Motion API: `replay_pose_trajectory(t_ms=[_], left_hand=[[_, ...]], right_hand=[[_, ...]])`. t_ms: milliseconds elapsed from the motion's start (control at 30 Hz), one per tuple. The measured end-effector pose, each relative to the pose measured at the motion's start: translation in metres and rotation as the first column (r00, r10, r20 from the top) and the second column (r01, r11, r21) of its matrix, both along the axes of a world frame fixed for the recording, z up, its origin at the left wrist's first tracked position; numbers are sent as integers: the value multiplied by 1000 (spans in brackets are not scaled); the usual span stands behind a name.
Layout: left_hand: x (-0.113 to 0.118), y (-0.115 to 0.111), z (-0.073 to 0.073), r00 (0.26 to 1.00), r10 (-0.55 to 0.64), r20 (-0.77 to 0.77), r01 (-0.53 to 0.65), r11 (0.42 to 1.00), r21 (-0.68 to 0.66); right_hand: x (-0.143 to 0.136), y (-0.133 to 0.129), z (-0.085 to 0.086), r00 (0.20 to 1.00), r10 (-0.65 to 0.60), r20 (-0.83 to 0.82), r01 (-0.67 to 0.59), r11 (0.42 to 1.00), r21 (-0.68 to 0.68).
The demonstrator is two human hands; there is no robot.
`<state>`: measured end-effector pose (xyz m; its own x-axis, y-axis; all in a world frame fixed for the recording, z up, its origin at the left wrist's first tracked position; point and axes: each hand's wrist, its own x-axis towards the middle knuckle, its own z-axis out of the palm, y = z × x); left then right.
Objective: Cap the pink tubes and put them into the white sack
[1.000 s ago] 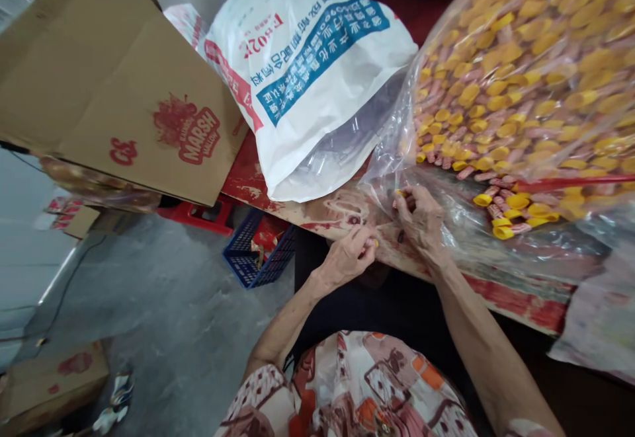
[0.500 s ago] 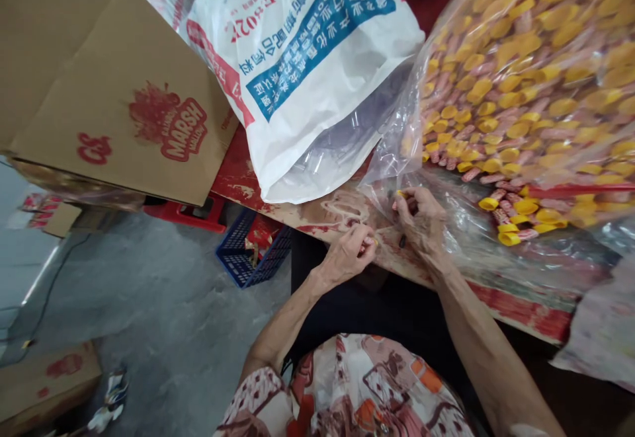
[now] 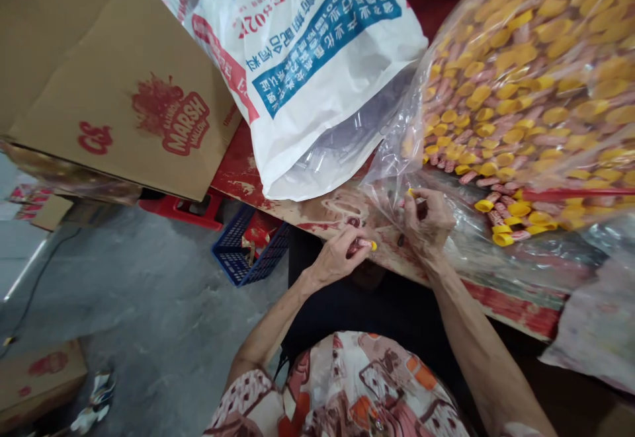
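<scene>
My left hand [image 3: 340, 252] is closed around a small pink-speckled tube [image 3: 366, 243] whose yellow end pokes out past the fingers. To its right, my right hand [image 3: 430, 220] is pinched above the worn table edge; a bit of yellow [image 3: 411, 192] shows at its fingertips, the rest of that small piece being mostly hidden. Just beyond the right hand lies a large clear plastic bag [image 3: 417, 139] full of pink-speckled tubes with yellow ring-like ends. Several of these tubes [image 3: 510, 215] spill out at the bag's mouth.
A white printed sack [image 3: 307, 159] lies ahead with its mouth towards me, clear plastic pieces [image 3: 342, 136] inside. At left stands a cardboard box [image 3: 114, 93]. Below the red table [image 3: 243, 176] are a blue basket [image 3: 233, 245] and a red stool [image 3: 183, 212].
The left hand has turned slightly, so more of its tube and yellow end shows. My right hand has shifted a little to the right, away from the left.
</scene>
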<state>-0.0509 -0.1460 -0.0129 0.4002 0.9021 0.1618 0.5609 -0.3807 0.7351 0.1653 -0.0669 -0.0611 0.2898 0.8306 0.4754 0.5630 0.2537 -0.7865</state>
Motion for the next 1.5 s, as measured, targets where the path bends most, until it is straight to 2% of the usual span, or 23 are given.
replay_pose_trajectory(t_ms=[100,167,267,367,433,533,700,800,900,967,1067,1167,1267,1367,1433,1500], left_hand=[[-12,-5,8,995,-65,-73,62,997,-40],[-21,8,15,990,-43,-136,46,999,17],[-38,58,21,967,181,-178,-148,972,184],[-53,124,16,859,448,-246,-380,881,281],[-57,159,7,779,525,-343,-447,848,284],[-59,182,-3,714,530,-458,-461,848,262],[-61,182,-3,722,379,-579,-331,924,192],[-62,186,4,769,365,-525,-352,927,128],[-60,183,14,834,428,-348,-455,890,5],[-54,170,20,869,467,-165,-491,856,-163],[-35,136,26,855,484,187,-385,833,-398],[-1,101,22,801,453,392,-230,836,-498],[36,78,11,783,432,447,-153,831,-535],[60,67,-2,779,440,446,-184,841,-508],[63,65,-8,807,430,405,-214,852,-477],[59,67,-11,869,382,316,-232,877,-422]], right_hand=[[0,-1,1,995,94,34,-92,995,-40],[-1,-1,0,988,154,33,-150,985,-86],[-1,1,-1,987,159,16,-155,980,-123],[0,2,-3,988,154,23,-149,978,-146],[0,2,-4,987,152,54,-142,977,-157],[0,2,-5,981,140,132,-116,978,-170],[0,3,-5,986,17,167,-6,998,-70],[1,6,-4,986,17,167,0,995,-101],[2,6,-3,994,8,105,4,994,-110],[4,5,-2,997,-48,54,53,996,-78],[4,4,0,998,-53,36,57,991,-122],[-5,4,6,992,-79,-101,56,974,-217],[-27,-2,16,903,-125,-411,20,968,-252],[-47,-14,21,776,-97,-623,-70,969,-238],[-50,-20,20,771,-82,-631,-81,971,-225],[-42,-23,16,844,-64,-533,-61,975,-214]])
